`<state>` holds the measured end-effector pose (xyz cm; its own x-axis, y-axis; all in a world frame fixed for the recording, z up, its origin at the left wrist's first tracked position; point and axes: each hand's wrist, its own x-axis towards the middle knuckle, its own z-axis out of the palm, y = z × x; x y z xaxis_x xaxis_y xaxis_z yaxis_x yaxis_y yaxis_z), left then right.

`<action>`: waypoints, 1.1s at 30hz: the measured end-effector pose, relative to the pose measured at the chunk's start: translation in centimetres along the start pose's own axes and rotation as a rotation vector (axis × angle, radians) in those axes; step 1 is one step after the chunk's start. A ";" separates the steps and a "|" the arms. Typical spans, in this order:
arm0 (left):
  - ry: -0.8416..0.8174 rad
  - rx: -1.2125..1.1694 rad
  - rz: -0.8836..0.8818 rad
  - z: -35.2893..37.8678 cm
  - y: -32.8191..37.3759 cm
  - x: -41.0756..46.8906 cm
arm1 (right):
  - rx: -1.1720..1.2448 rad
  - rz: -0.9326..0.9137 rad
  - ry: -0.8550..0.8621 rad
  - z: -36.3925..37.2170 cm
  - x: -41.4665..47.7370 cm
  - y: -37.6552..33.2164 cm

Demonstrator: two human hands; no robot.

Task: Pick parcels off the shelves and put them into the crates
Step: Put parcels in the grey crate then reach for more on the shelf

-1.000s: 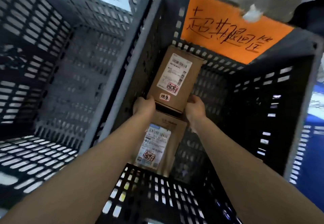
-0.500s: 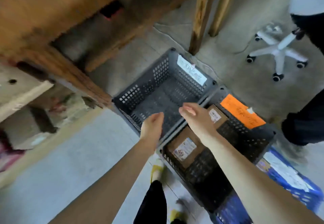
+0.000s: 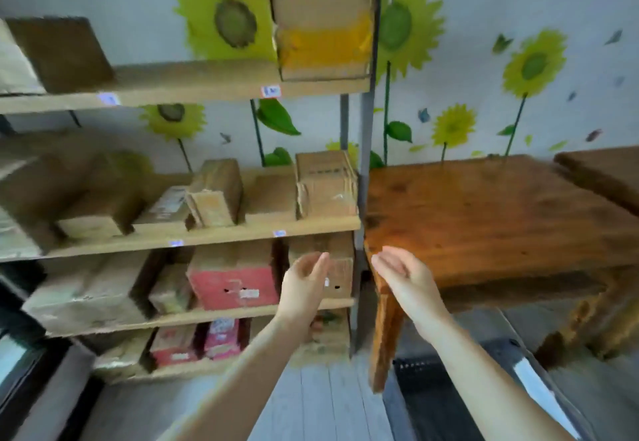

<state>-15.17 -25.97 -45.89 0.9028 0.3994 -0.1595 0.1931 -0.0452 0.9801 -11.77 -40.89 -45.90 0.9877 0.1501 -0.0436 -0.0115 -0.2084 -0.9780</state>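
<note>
Both hands are raised in front of the shelving, empty, fingers relaxed and palms facing each other. My left hand (image 3: 304, 281) hovers before a brown parcel (image 3: 340, 268) on the third shelf (image 3: 242, 312). My right hand (image 3: 397, 273) is level with it, in front of the wooden table's corner. More cardboard parcels fill the shelves: a red-fronted box (image 3: 233, 278), a tall box (image 3: 325, 185) on the middle shelf, and a yellow-taped box (image 3: 323, 31) on the top one. A dark crate (image 3: 432, 395) shows on the floor under the table, between my arms.
A wooden table (image 3: 501, 212) stands right of the shelf's grey metal post (image 3: 364, 129). The wall behind carries sunflower stickers. Small red boxes (image 3: 221, 338) sit on the lowest shelf. Grey floor lies below the shelves.
My hands let go of the parcel in the orange-labelled crate and came up empty. The view swung from the crates up to the shelves and table.
</note>
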 end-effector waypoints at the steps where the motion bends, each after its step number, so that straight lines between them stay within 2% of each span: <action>1: 0.027 -0.009 0.022 -2.3 1.3 0.4 | -0.021 -0.045 -0.003 1.5 0.4 -2.2; 6: 0.124 -0.018 0.139 -12.0 6.4 2.2 | -0.082 -0.216 -0.008 8.0 1.5 -10.4; 10: 0.137 -0.046 0.204 -14.6 9.6 4.2 | -0.114 -0.292 0.030 9.6 2.6 -14.0; 18: 0.059 0.001 0.333 -12.3 16.4 10.2 | -0.138 -0.407 0.180 6.8 8.9 -18.9; 22: 0.076 0.080 0.418 -10.2 20.3 14.6 | -0.176 -0.552 0.377 4.0 15.1 -22.4; 26: 0.154 0.210 0.495 -8.1 24.3 18.8 | -0.039 -0.604 0.542 1.5 20.9 -26.6; 29: 0.198 0.208 0.529 -7.0 25.9 21.9 | -0.015 -0.586 0.507 0.5 24.2 -28.5; 33: 0.110 0.007 0.477 -5.6 26.8 23.4 | 0.151 -0.475 0.375 1.0 25.9 -29.3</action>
<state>8.95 -12.72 -22.74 0.8452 0.4275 0.3208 -0.2292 -0.2523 0.9401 14.01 -29.93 -18.55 0.8776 -0.1629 0.4508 0.4474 -0.0590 -0.8924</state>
